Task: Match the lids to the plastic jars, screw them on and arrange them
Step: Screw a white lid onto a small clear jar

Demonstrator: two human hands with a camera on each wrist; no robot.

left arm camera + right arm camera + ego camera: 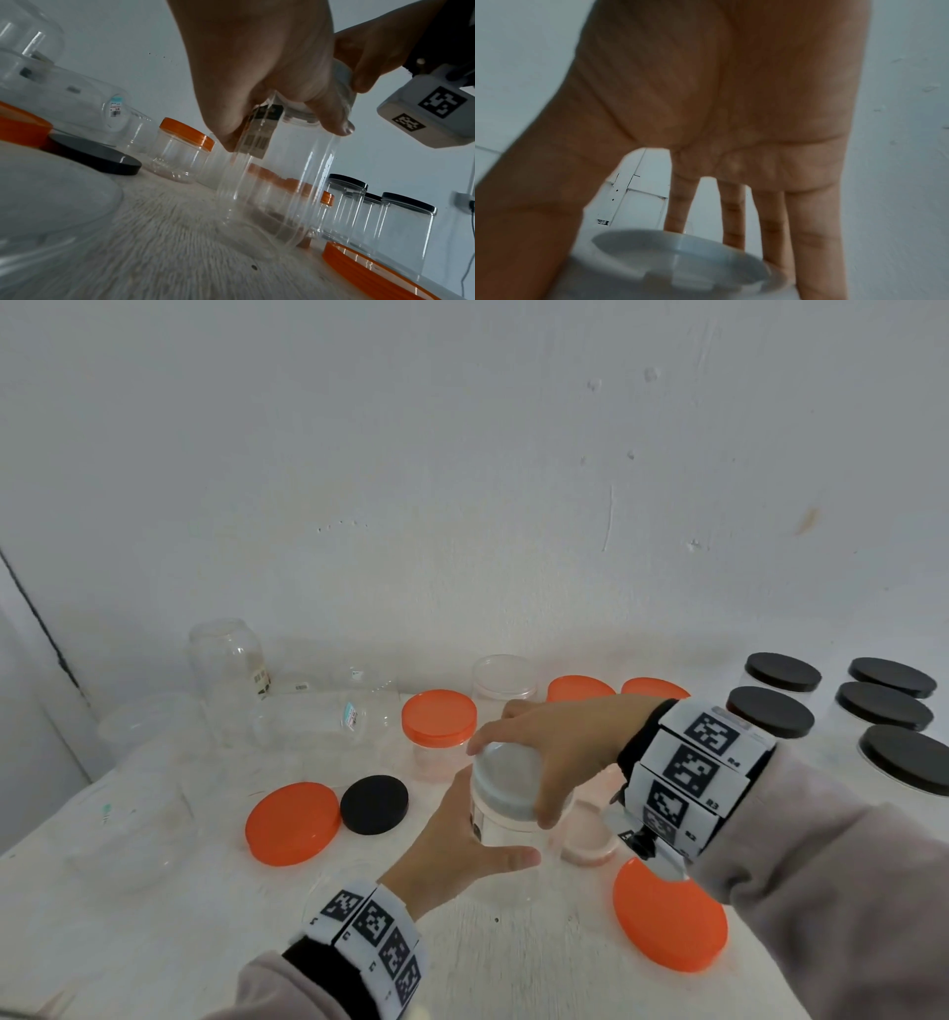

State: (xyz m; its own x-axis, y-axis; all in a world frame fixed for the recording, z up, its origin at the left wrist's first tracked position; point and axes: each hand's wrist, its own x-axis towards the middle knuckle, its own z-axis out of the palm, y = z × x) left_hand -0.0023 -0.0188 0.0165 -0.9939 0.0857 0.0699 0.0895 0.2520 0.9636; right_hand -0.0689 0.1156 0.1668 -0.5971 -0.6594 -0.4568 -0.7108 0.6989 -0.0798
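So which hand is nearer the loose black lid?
Left. The left hand grips the clear jar just right of the black lid. The right hand holds the jar's white lid from above, farther right.

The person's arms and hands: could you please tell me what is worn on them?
Both hands, left hand and right hand, are bare. Each wrist carries a white band of square black-and-white markers over a black cuff. Light grey sleeves cover both forearms.
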